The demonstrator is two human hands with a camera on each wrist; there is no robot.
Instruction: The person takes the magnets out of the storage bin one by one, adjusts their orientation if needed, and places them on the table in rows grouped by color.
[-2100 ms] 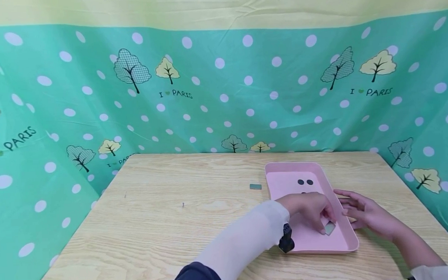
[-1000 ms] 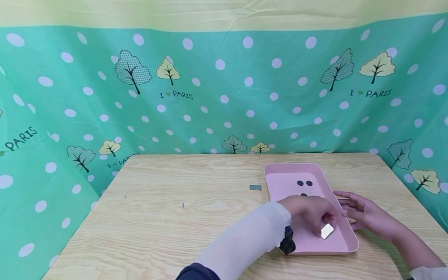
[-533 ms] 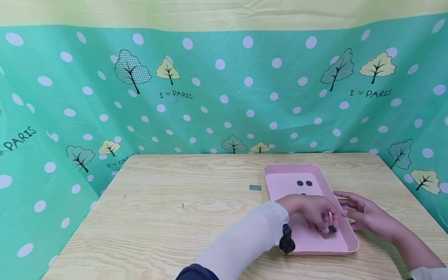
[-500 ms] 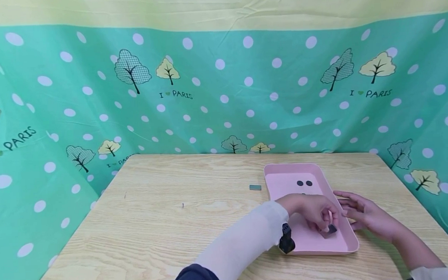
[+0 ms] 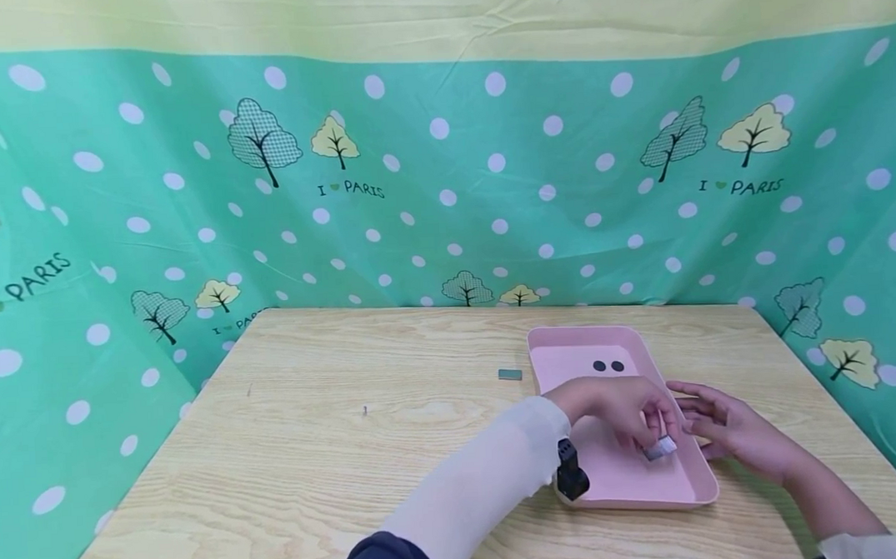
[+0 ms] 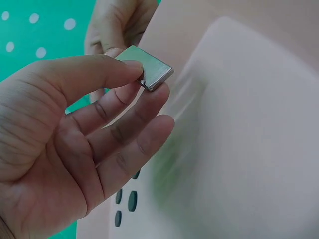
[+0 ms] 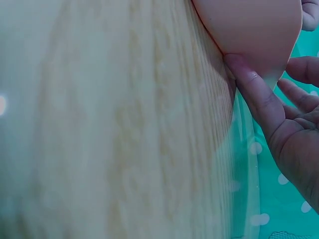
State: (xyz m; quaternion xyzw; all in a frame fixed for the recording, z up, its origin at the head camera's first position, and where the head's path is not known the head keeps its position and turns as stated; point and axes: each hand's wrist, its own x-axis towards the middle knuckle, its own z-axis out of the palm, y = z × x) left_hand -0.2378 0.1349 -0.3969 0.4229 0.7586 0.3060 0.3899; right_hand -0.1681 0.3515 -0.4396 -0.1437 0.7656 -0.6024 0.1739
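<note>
Over the near part of a pink tray [image 5: 615,489], my left hand [image 5: 619,407] pinches a small silver metal block [image 6: 153,68]. The block is flat and shiny, held tilted by one edge between thumb and fingertips; the other fingers curl loosely below it. Two dark discs [image 5: 608,366] show on the tray floor toward the back, and several dark discs [image 6: 132,200] appear in the left wrist view. My right hand [image 5: 743,432] rests against the outside of the tray's right wall, fingers relaxed, with one fingertip at the wall's lower edge in the right wrist view.
A small grey-green rectangular piece [image 5: 510,374] lies on the wooden table [image 5: 314,469], just left of the tray. A tiny dark speck [image 5: 364,411] lies farther left. A green dotted curtain [image 5: 414,189] stands behind the table and along its sides.
My left hand has raised the block slightly off the tray floor and turned it, so its bright face now shows where a dark one did. The right hand and tray stay put.
</note>
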